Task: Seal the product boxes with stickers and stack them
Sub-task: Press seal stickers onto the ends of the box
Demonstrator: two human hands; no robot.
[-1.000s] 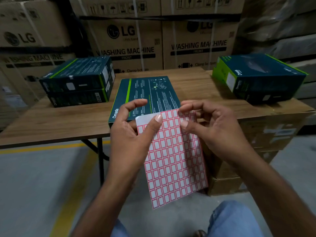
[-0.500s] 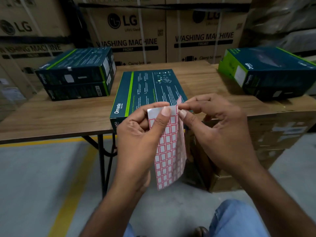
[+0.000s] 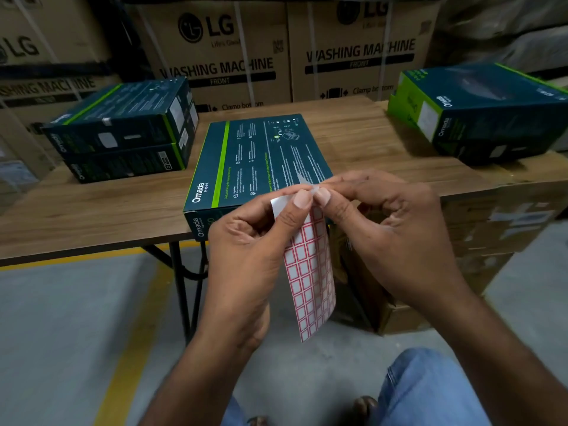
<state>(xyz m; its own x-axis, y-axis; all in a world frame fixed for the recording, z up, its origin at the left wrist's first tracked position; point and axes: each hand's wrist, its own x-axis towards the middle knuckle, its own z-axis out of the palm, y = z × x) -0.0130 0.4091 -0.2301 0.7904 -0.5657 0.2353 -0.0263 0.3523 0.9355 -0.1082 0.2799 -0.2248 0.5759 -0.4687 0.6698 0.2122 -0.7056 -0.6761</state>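
Left hand (image 3: 246, 250): thumb and forefinger pinch the top of the sticker sheet (image 3: 310, 278), other fingers curled behind it. The sheet hangs down, edge turned towards me, a grid of red-framed white labels, in the air just in front of the table's (image 3: 92, 210) front edge.

Right hand (image 3: 384, 229): thumb and forefinger tips pinch one small sticker (image 3: 304, 179) at the sheet's top corner, remaining fingers curled in. The sticker pokes up past my fingertips. Can't tell if it's fully off the backing.

Both thumbnails nearly touch.

Box to seal (image 3: 255, 158): dark green, lime stripe, "Omada" print, flat at the middle of the front edge, its near end overhanging slightly. Neither hand touches it.

Left stack (image 3: 123, 130): two matching boxes, one on the other, near the back left corner, well apart from the middle box.

Right box (image 3: 479, 109): same type, lime end facing me, at the far right end. One or two there, can't tell, nor whether it's on the table or on the cardboard carton (image 3: 507, 216) butted against it.

Washing machine cartons (image 3: 221, 56) stand behind the table.
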